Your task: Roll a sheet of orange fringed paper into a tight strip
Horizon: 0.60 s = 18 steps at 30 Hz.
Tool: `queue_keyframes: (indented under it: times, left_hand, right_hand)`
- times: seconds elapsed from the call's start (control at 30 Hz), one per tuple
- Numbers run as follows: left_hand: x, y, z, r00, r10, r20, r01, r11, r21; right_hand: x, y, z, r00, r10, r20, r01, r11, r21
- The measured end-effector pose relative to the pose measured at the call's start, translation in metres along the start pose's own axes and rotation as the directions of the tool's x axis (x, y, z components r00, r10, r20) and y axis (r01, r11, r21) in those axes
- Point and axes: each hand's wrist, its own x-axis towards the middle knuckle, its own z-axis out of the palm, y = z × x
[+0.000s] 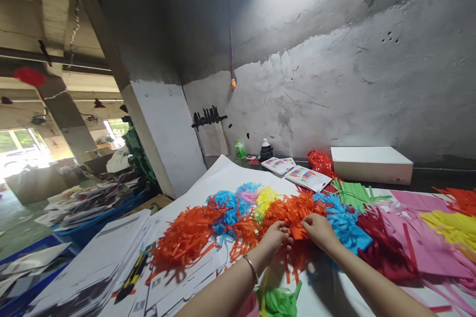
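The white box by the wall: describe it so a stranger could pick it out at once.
Follow the rough grey wall down to the dark ledge at the table's far right. The white box lies flat there, long and low, right of a crumpled red bag. It is the only plain, hard-edged thing among loose coloured paper fringes.

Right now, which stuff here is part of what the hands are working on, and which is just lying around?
In hand:
- left hand and right hand, both pinching the orange fringed paper
- orange fringe pile beside them
- blue fringe under the right hand

Lying about:
- white box
- green bottle
- colour cards
- white sheet stack
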Motion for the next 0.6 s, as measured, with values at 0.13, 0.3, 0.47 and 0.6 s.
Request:
queue_keyframes:
  times: [0.13,0.3,0.47,0.6]
  left_hand:
    - [-0.003,0.001,0.002,1.000,-0.008,0.007,0.008,1.000,0.013]
    - [-0.005,-0.001,0.007,1.000,-0.010,-0.004,0.011,0.999,0.033]
    - [-0.005,-0.003,0.006,1.000,0.004,-0.005,-0.004,0.999,0.046]
    - [-0.003,-0.004,0.005,1.000,0.021,0.003,-0.021,0.998,0.064]
  right_hand:
    - [0.008,-0.005,0.011,0.992,0.117,0.045,-0.121,0.986,0.118]
    - [0.017,-0.006,0.025,0.965,0.233,0.120,-0.259,0.914,0.312]
    - [0.010,0.001,0.034,0.936,0.285,0.205,-0.351,0.798,0.491]
    - [0.003,0.008,0.035,0.936,0.281,0.211,-0.351,0.713,0.607]
